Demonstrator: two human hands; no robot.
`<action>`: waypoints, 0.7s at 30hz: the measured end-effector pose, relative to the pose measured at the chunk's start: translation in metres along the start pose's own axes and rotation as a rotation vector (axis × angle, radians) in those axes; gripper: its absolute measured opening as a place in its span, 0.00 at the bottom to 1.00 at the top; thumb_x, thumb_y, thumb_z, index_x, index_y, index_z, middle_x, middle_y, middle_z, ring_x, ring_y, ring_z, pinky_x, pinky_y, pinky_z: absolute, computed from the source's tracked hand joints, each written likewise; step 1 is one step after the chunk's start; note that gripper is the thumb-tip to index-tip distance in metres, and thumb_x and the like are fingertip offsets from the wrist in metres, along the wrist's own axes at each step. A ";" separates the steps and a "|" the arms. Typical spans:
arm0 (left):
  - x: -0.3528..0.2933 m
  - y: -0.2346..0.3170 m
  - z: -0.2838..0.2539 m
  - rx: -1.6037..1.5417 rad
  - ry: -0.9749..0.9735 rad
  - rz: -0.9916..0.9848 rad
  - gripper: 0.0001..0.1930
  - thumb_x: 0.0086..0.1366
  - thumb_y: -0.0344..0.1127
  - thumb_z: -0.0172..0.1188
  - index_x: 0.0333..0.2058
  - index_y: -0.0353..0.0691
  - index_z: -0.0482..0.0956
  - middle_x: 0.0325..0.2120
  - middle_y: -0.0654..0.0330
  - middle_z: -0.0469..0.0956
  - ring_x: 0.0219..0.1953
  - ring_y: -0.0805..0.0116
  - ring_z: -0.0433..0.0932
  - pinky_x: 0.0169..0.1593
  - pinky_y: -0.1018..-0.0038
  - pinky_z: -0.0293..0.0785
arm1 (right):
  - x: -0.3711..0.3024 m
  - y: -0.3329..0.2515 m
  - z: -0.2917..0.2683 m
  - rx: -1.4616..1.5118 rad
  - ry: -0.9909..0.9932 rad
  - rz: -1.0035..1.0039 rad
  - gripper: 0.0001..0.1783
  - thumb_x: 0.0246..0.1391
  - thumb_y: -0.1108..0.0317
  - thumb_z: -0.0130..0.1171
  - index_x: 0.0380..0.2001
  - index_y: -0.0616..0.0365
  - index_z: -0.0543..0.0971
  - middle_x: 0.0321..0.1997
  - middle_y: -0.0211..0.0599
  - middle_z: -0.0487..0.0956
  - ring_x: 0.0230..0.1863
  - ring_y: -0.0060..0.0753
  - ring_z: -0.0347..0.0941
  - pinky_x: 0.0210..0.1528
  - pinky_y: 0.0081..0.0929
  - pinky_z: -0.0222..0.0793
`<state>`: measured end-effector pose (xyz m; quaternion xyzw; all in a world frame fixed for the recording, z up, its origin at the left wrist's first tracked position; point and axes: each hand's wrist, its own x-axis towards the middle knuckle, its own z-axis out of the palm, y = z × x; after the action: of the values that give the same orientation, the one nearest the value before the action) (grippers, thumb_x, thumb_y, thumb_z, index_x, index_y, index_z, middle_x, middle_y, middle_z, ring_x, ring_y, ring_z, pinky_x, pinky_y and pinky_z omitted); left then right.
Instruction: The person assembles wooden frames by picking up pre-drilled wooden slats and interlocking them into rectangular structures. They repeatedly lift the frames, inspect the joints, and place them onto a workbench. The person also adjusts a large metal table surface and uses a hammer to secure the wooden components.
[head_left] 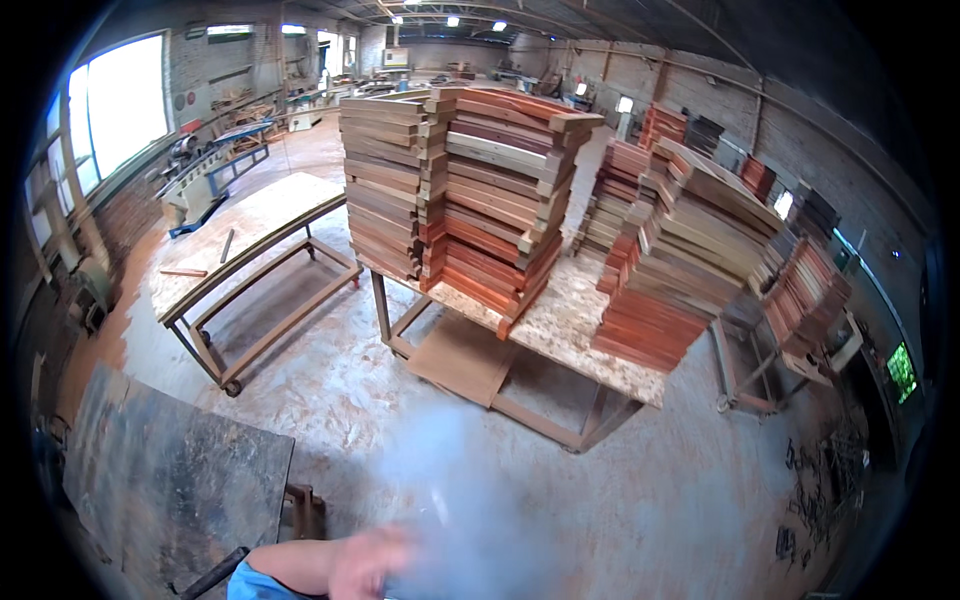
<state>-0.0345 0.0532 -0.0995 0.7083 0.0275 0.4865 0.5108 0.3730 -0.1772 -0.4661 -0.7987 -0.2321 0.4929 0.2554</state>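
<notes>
Item: my one visible hand (362, 566), blurred at the lower edge, forearm entering from the left; which hand, and whether its grip is apart or together, I cannot tell. Nearest: dark steel-topped table (170, 480), just left. Well ahead: table (560, 325) bearing stacked wooden boards (470, 190), long axes crosswise; empty trolley frame (260, 290) left.

A large woodworking workshop. Tall stacks of cut wooden boards (480, 190) sit on a chipboard-topped table (560, 325) in the middle, with more stacks (690, 250) to the right. Sawdust covers the concrete floor (650, 490). Far left, a machine (205, 175) stands beneath big windows (120, 105).
</notes>
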 end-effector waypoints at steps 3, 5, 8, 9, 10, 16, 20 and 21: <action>0.016 -0.036 -0.042 0.191 0.450 -0.417 0.24 0.60 0.34 0.61 0.56 0.38 0.70 0.45 0.54 0.77 0.46 0.61 0.77 0.50 0.67 0.72 | 0.032 -0.045 0.018 0.091 -0.026 -0.066 0.13 0.53 0.63 0.52 0.34 0.62 0.77 0.26 0.42 0.77 0.23 0.36 0.74 0.27 0.35 0.72; 0.036 -0.058 -0.068 0.060 0.808 -0.687 0.16 0.63 0.31 0.57 0.50 0.36 0.74 0.39 0.56 0.80 0.43 0.66 0.79 0.44 0.73 0.74 | 0.057 -0.063 0.023 0.046 -0.011 -0.098 0.12 0.53 0.63 0.53 0.32 0.61 0.77 0.25 0.40 0.76 0.22 0.34 0.73 0.25 0.34 0.71; 0.025 -0.114 -0.118 -0.180 1.092 -0.767 0.08 0.63 0.30 0.56 0.40 0.36 0.76 0.34 0.57 0.80 0.37 0.69 0.80 0.35 0.76 0.75 | 0.094 -0.082 0.039 0.245 -0.054 -0.033 0.11 0.54 0.62 0.53 0.30 0.60 0.76 0.24 0.39 0.75 0.23 0.34 0.73 0.25 0.33 0.71; 0.018 -0.127 -0.138 -0.207 1.105 -0.781 0.06 0.63 0.30 0.56 0.38 0.36 0.76 0.33 0.57 0.80 0.35 0.69 0.80 0.32 0.77 0.75 | 0.111 -0.079 0.047 0.359 -0.080 0.003 0.11 0.55 0.62 0.53 0.29 0.60 0.76 0.25 0.39 0.75 0.23 0.34 0.74 0.25 0.33 0.71; 0.012 -0.141 -0.156 -0.239 1.122 -0.796 0.04 0.63 0.29 0.57 0.35 0.37 0.76 0.32 0.57 0.80 0.33 0.70 0.80 0.29 0.78 0.75 | 0.127 -0.077 0.051 0.466 -0.106 0.040 0.12 0.55 0.62 0.53 0.29 0.60 0.76 0.25 0.39 0.75 0.24 0.34 0.74 0.25 0.33 0.71; 0.037 -0.196 -0.258 -0.391 1.103 -0.860 0.05 0.63 0.26 0.54 0.38 0.38 0.75 0.30 0.57 0.80 0.27 0.67 0.81 0.26 0.78 0.73 | 0.157 -0.147 0.084 -0.601 -0.180 -0.643 0.15 0.57 0.58 0.52 0.30 0.61 0.76 0.27 0.38 0.76 0.27 0.34 0.76 0.26 0.33 0.73; 0.068 -0.205 -0.327 -0.245 1.090 -0.796 0.08 0.63 0.25 0.52 0.40 0.35 0.75 0.30 0.56 0.80 0.26 0.68 0.80 0.27 0.78 0.73 | 0.128 -0.277 0.128 0.216 -0.099 0.041 0.16 0.56 0.57 0.54 0.33 0.61 0.77 0.28 0.39 0.77 0.27 0.33 0.76 0.27 0.31 0.73; 0.076 -0.209 -0.341 -0.234 1.086 -0.783 0.08 0.63 0.24 0.52 0.41 0.35 0.75 0.30 0.56 0.80 0.25 0.69 0.80 0.27 0.78 0.73 | 0.139 -0.281 0.129 0.212 -0.096 0.051 0.17 0.56 0.56 0.55 0.33 0.62 0.77 0.29 0.39 0.77 0.26 0.32 0.76 0.27 0.31 0.73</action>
<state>-0.1434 0.4309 -0.2040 0.2414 0.4816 0.5519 0.6365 0.2787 0.1465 -0.4294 -0.7484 -0.1702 0.5585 0.3147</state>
